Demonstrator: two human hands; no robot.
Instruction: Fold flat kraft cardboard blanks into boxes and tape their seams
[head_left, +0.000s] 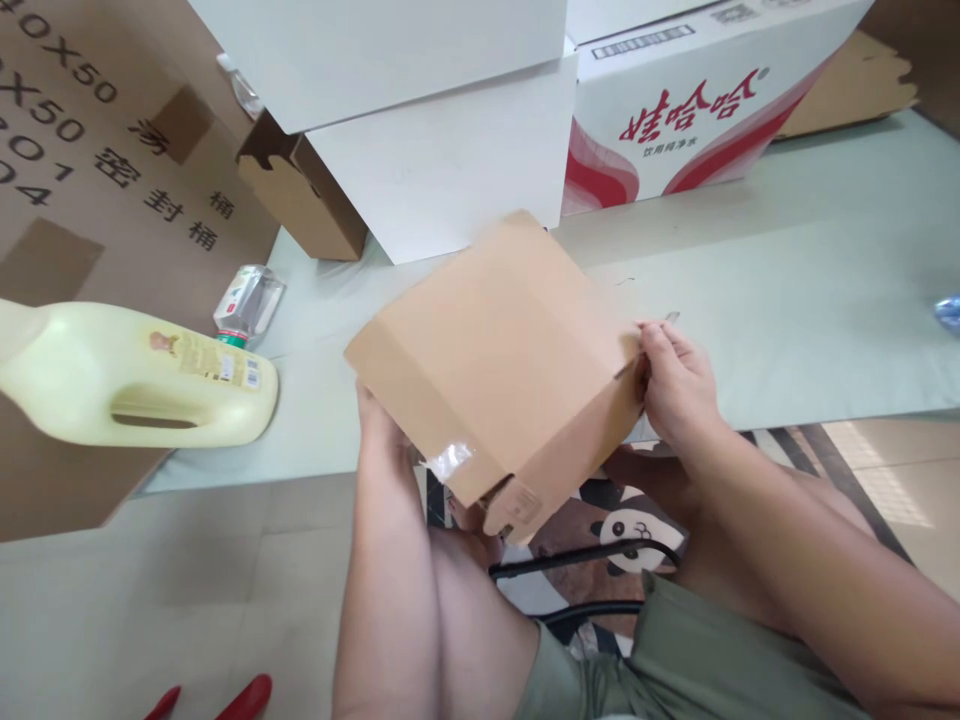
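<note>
A brown cardboard box (502, 340) is held tilted over the table's front edge, its folded flaps and side panel showing. My left hand (381, 412) supports its left side, with the fingers hidden behind the cardboard. At the right corner, my right hand (679, 385) is closed, thumb and fingers pinching the box edge. A small clear strip sticks out just above those fingers; I cannot tell whether it is tape. Shiny crumpled tape (451, 461) clings to the lower left flap.
On the pale green table (825, 270) stand white cartons (450, 160) and a red-and-white water carton (675, 120). At left are a yellow jug (75, 370), a clear bottle (251, 300), a narrow brown box (307, 190) and a large carton (105, 200).
</note>
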